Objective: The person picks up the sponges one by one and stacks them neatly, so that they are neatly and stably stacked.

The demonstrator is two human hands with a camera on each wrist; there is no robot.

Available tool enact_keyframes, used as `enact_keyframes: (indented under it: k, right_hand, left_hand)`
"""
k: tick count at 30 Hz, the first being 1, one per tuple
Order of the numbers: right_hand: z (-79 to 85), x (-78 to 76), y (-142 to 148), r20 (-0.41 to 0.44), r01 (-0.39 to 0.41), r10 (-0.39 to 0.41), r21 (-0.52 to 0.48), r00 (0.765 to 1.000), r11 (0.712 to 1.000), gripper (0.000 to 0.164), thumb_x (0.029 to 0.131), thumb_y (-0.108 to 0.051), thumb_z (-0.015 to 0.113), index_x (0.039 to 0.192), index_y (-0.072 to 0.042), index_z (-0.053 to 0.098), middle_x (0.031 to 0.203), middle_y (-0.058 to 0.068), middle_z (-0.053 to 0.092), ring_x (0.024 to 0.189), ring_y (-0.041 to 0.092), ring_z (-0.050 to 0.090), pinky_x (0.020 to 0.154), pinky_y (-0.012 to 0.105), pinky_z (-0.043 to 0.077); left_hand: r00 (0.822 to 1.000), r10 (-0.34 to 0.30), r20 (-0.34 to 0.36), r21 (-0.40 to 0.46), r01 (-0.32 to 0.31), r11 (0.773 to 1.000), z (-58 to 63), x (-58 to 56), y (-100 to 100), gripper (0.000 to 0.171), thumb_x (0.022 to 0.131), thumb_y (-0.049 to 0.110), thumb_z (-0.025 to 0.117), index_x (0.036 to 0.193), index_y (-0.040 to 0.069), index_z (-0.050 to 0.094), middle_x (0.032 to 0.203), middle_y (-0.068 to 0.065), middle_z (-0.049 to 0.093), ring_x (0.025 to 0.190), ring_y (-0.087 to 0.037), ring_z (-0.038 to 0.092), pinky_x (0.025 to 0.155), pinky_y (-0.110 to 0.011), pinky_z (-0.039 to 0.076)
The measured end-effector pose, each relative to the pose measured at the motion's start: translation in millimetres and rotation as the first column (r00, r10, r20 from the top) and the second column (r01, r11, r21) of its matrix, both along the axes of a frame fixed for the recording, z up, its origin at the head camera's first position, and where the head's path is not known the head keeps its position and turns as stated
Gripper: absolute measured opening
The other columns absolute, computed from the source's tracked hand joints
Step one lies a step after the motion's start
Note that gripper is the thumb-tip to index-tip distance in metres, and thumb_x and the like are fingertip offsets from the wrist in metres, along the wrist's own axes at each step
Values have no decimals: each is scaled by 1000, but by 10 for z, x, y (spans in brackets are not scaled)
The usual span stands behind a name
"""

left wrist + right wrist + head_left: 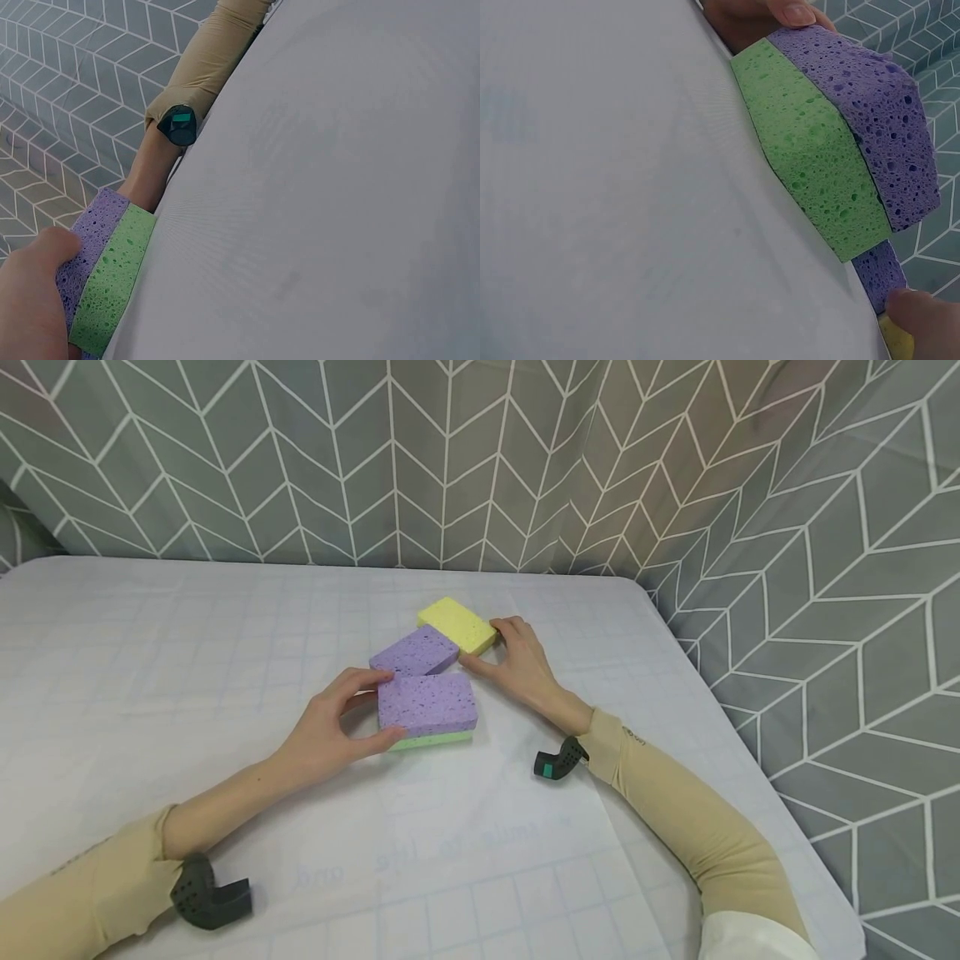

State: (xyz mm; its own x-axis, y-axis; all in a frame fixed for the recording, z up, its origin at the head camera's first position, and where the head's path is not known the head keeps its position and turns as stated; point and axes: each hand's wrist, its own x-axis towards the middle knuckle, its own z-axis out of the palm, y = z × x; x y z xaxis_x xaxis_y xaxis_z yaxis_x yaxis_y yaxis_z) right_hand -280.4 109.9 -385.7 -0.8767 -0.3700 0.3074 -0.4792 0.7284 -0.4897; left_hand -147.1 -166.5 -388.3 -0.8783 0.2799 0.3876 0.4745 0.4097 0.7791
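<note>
A purple sponge [427, 702] lies on top of a green sponge [435, 741] near the middle of the table. My left hand [333, 722] grips the purple sponge at its left end, thumb on the near edge and fingers at the far corner. Just behind sits a second purple sponge [415, 649], turned at an angle. Beyond it, against its far right side, is a yellow sponge [459, 623]. With thumb and fingers, my right hand [525, 664] holds the yellow sponge at its right end. The right wrist view shows the green sponge [810, 157] under the purple one.
A white sheet with a faint grid covers the table [187, 693]. Its right edge slopes down toward the near corner. A grey curtain [360, 468] with white chevron lines hangs behind and to the right. Dark cameras [210, 893] are strapped at both wrists.
</note>
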Motion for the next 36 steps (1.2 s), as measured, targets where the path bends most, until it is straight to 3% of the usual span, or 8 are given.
enact_keyframes:
  k: [36]
  right_hand:
    - [14, -1, -18, -11, -4, 4, 2, 1000, 1000, 68, 87, -44, 75, 134, 1, 54, 131, 16, 53, 123, 28, 49, 107, 42, 46]
  left_hand:
    - [1000, -7, 17, 15, 7, 1000, 16, -28, -38, 65, 80, 12, 85, 137, 10, 54, 132, -4, 56, 126, -22, 54, 108, -28, 49]
